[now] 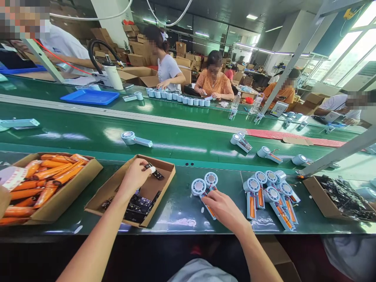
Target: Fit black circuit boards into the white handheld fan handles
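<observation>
My left hand (136, 176) reaches into a cardboard box (117, 184) of small black circuit boards and pinches one black board (154, 171) by its end. My right hand (223, 207) rests on the green table with its fingers closed on the handle of a light-blue hand fan half (199, 187) that shows an orange battery. A second fan half (210, 179) lies right beside it.
A box of orange batteries (44, 180) stands at the left. Several open fan halves (272, 194) lie right of my hand, and another box of boards (340, 197) beyond. The green conveyor (182, 137) carries fan parts. Other people work across the belt.
</observation>
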`<state>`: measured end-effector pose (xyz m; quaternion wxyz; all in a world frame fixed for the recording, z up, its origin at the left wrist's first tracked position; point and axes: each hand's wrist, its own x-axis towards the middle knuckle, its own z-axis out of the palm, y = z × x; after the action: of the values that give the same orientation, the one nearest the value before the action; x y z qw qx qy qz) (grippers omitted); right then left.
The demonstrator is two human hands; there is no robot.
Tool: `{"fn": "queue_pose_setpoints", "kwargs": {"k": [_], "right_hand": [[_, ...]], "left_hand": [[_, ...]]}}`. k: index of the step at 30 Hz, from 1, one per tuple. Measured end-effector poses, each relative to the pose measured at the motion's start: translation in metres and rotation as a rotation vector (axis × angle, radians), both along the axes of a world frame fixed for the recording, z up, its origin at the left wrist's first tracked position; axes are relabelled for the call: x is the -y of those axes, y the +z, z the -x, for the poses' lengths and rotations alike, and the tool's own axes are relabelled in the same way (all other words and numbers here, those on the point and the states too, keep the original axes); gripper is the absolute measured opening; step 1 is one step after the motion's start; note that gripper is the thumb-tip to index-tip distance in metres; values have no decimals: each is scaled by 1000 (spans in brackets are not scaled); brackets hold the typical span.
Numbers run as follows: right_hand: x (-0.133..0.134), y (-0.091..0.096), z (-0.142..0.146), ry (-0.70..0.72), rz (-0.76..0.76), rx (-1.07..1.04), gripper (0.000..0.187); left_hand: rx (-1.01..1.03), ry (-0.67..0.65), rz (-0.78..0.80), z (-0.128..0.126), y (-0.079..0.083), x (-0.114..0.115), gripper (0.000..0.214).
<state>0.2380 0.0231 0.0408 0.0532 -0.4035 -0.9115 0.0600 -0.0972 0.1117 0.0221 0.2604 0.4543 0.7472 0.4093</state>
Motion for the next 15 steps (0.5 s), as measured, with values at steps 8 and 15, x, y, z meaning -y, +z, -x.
{"fn": "queue_pose_setpoints", "kwargs": {"k": [8,15], "right_hand": [[-9,-8,-4,74,69,-111,26],[4,-23,11,-167,352,-742,24]], "left_hand": [[455,18,-218,-47,29,68,55],[831,-195,-50,-119,1,134,39]]}}
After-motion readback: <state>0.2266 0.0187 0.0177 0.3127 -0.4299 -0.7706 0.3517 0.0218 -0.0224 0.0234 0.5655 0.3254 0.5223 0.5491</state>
